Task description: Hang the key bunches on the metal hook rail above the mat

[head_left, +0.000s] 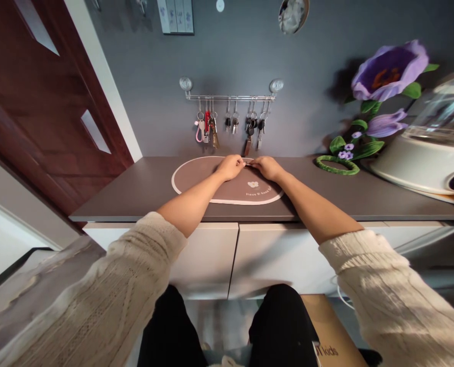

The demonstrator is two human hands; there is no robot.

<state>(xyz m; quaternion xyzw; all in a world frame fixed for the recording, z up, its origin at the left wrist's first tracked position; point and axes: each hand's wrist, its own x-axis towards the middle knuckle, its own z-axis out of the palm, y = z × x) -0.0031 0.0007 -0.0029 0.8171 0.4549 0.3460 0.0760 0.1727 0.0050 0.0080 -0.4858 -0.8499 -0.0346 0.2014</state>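
Over a brown oval mat (pixel 196 177) with a pale rim, my two hands almost meet. My left hand (pixel 231 167) is closed in a pinch, palm side partly turned to me. Opposite it, the fingers of my right hand (pixel 267 166) are also pinched together. Between the fingertips shows a small, thin, metallic-looking thing (pixel 248 164), too small to name. Behind the hands, several sets of keys (pixel 208 125) hang by rings from a clear wall rack (pixel 232 97). A brown key fob (pixel 248 147) dangles just above the mat's far edge.
The mat lies on a dark countertop (pixel 154 188) above white cabinet doors (pixel 272 255). To the right stand purple artificial flowers (pixel 389 76) with a green ring base, and a white appliance (pixel 414 160) with a clear top. A cardboard box (pixel 329 331) sits on the floor below.
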